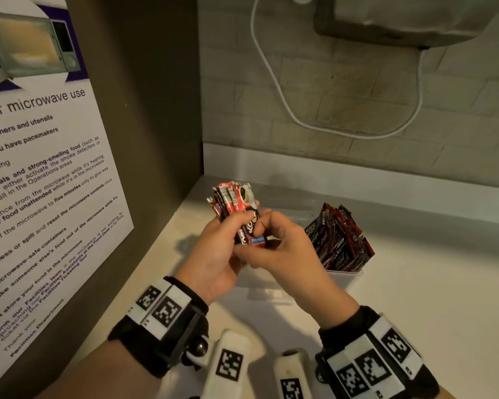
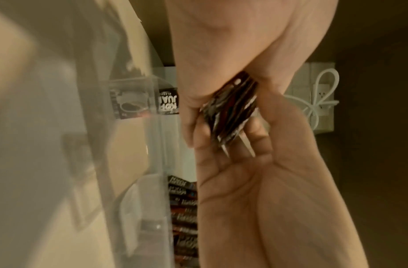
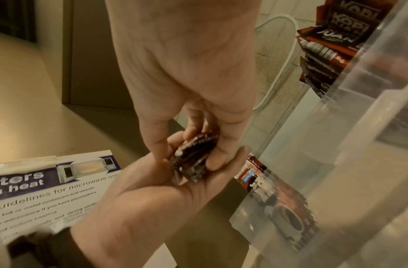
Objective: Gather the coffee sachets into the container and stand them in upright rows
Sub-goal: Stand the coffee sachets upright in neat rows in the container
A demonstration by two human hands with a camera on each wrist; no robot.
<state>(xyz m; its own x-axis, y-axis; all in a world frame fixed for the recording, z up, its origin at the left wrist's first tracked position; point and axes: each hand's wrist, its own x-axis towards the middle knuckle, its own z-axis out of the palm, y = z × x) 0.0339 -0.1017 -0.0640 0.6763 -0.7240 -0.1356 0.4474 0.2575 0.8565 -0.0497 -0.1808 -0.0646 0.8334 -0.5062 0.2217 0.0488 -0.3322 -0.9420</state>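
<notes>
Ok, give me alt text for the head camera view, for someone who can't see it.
Both hands, left hand and right hand, grip a bundle of red coffee sachets above a white counter. To the right, dark sachets lean in a clear container. A microwave notice hangs on the left wall.

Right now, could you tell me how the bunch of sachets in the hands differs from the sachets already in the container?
The held bunch is mostly red and white; the container's sachets are dark black and red. The held bunch is gripped above the counter by the left hand and right hand, while the container's sachets lean in a clear container. Both point upward.
</notes>
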